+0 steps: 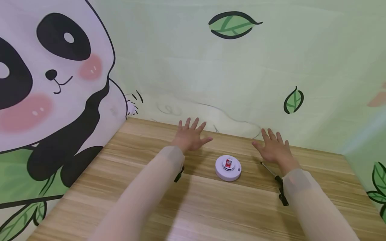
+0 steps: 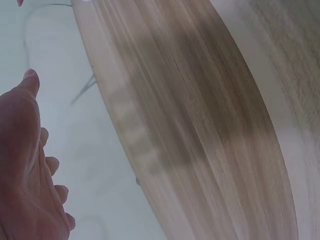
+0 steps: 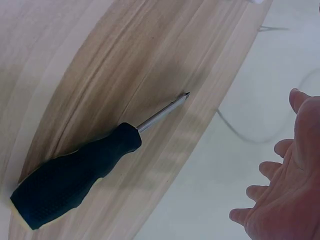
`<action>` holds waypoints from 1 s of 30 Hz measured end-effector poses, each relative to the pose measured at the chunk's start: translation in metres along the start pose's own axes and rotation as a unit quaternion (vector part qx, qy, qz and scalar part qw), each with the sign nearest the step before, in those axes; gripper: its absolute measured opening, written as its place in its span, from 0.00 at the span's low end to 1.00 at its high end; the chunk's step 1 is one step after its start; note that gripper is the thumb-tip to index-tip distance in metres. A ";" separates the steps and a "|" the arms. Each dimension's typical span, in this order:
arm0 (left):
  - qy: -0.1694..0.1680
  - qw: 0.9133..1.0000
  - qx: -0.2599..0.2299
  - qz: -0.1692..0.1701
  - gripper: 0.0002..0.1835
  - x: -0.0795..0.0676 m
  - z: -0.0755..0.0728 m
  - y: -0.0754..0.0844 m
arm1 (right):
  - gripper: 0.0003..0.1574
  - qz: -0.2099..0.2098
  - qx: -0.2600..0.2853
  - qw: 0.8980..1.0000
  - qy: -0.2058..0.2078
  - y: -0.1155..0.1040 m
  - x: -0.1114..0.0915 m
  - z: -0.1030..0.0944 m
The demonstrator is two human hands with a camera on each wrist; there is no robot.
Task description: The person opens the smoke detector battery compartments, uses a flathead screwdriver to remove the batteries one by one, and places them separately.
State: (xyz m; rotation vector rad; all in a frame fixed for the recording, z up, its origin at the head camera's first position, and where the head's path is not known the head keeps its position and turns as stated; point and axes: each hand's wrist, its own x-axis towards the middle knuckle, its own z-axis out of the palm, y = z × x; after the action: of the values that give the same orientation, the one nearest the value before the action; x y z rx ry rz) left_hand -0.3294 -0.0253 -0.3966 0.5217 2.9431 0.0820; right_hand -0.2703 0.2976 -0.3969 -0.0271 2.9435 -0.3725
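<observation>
Table top [image 1: 211,211], lower half of head view: wood look, long streaky grain, smooth, mild sheen at bottom centre. Backdrop [image 1: 169,57], across the top: printed cloth by the look, matt, faint soft creases. White disc [image 1: 228,174], right of centre, low: hard plastic look, smooth, light gloss. Label [image 1: 228,163] on its top: red and white, looks like paper. Screwdriver [image 3: 129,137], left to centre of right wrist view: handle [image 3: 75,175] dark, plastic or rubber, can't tell which, mostly matt, fine rough texture; shaft [image 3: 160,115] bare metal, smooth, shiny, tip darker. Left sleeve [image 1: 144,187] and right sleeve [image 1: 316,204], lower frame: pale cloth, matt.
</observation>
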 end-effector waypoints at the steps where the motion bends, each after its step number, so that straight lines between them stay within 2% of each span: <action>1: 0.000 1.000 -0.003 0.004 0.46 0.000 0.000 0.000 | 0.60 -0.002 0.000 1.000 0.000 0.001 -0.001 0.000; 9: 0.003 1.000 -0.009 0.029 0.47 -0.001 0.000 0.001 | 0.58 -0.013 0.003 1.000 0.008 0.005 -0.004 0.001; 19: 0.001 0.998 -0.004 0.055 0.46 -0.009 -0.001 0.000 | 0.56 -0.031 0.000 0.999 0.020 0.007 -0.009 0.003; 23: 0.002 0.997 -0.010 0.070 0.46 -0.012 0.001 0.001 | 0.54 -0.046 0.005 0.998 0.038 0.006 -0.014 0.002; 30: 0.000 0.994 -0.004 0.112 0.47 -0.018 0.012 0.006 | 0.52 -0.097 0.010 0.994 0.058 -0.002 -0.023 0.006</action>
State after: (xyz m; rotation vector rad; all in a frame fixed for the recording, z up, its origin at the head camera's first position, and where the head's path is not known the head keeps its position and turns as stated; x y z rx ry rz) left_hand -0.3088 -0.0257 -0.4055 0.8493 2.8711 0.1184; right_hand -0.2463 0.2956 -0.3978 -0.3002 3.0594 -0.4461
